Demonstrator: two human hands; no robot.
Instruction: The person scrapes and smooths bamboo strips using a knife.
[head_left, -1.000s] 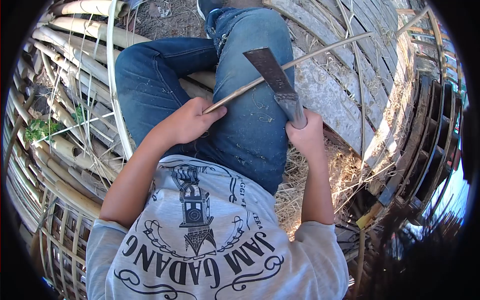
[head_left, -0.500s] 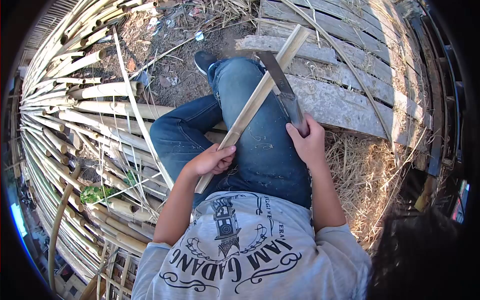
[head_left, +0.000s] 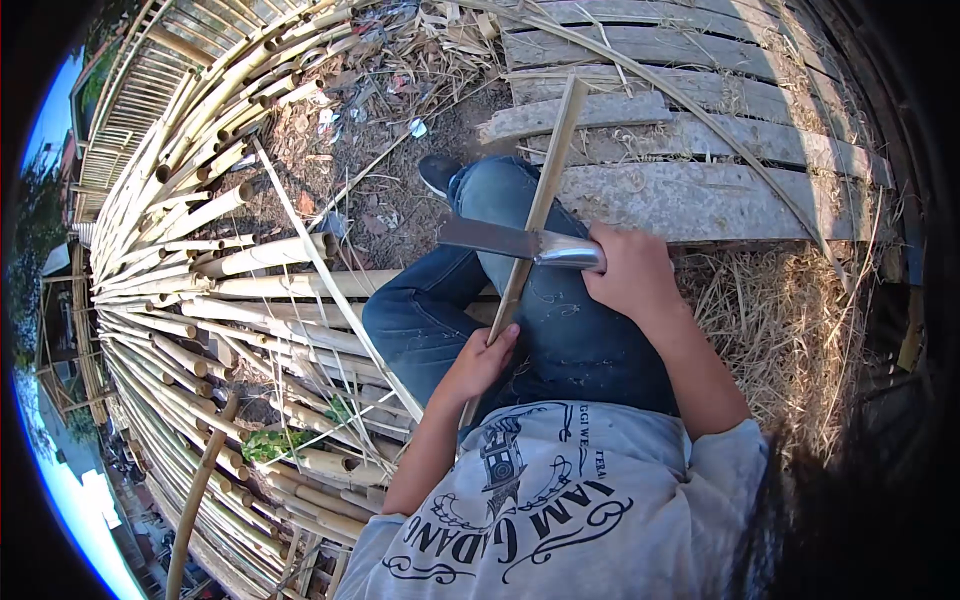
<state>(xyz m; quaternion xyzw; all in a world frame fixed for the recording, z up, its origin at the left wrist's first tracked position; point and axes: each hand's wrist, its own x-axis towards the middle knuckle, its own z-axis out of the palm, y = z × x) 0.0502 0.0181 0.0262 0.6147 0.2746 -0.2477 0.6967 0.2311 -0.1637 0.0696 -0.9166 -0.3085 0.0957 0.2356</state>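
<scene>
My left hand (head_left: 482,362) is wrapped around the lower part of a split bamboo strip (head_left: 541,205), which slants up and a little right over my jeans-covered leg (head_left: 570,330). In my right hand (head_left: 635,272) is the handle of a machete (head_left: 487,237) with a broad dark blade and a shiny metal section by the grip. Its blade lies across the strip, pointing left, above my left hand. Whether the edge bites into the bamboo cannot be made out. Small shavings cling to the jeans.
Many bamboo poles (head_left: 240,262) are piled at the left, with a long thin strip (head_left: 325,265) leaning over them. Weathered wooden planks (head_left: 700,185) lie ahead to the right. Straw and shavings (head_left: 780,340) cover the ground beside my right arm.
The machete has swung from pointing up to lying leftward across the strip, nearer my left hand. The strip stands steeper. The whole view has shifted and tilted.
</scene>
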